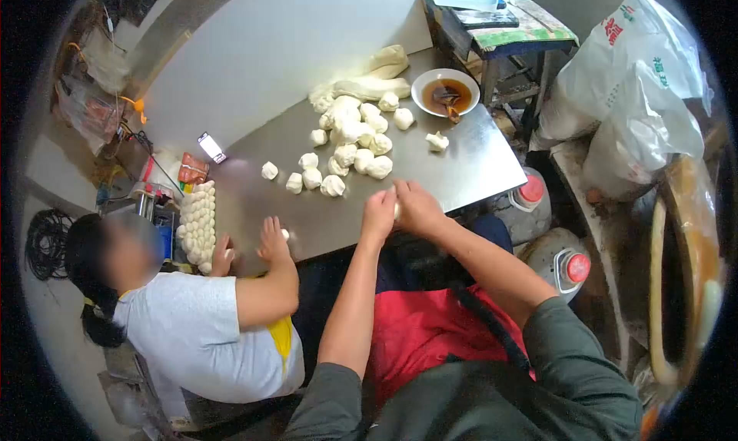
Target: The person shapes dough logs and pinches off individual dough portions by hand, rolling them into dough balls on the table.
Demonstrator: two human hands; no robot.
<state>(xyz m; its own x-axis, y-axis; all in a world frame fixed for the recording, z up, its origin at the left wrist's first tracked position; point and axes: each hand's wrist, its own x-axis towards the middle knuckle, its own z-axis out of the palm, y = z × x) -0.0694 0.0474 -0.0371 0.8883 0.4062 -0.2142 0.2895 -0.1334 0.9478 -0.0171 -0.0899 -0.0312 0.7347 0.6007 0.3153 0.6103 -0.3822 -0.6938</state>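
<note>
My left hand (377, 215) and my right hand (419, 208) meet at the near edge of the metal table (469, 164). Both are closed around a small piece of white dough (397, 210), mostly hidden by my fingers. Beyond them lies a loose pile of dough pieces (364, 160), with a long roll of dough (371, 87) behind it. One separate dough piece (437, 141) sits to the right, below a white bowl (417, 95) of brown liquid with a spoon (447, 99) in it.
At my left a co-worker (207, 326) has both hands on the table near rows of shaped dough (198, 226). A lit phone (211, 147) stands by the wall. Red-capped jugs (560, 264) and white sacks (626, 80) are at the right, beside a small side table (523, 30).
</note>
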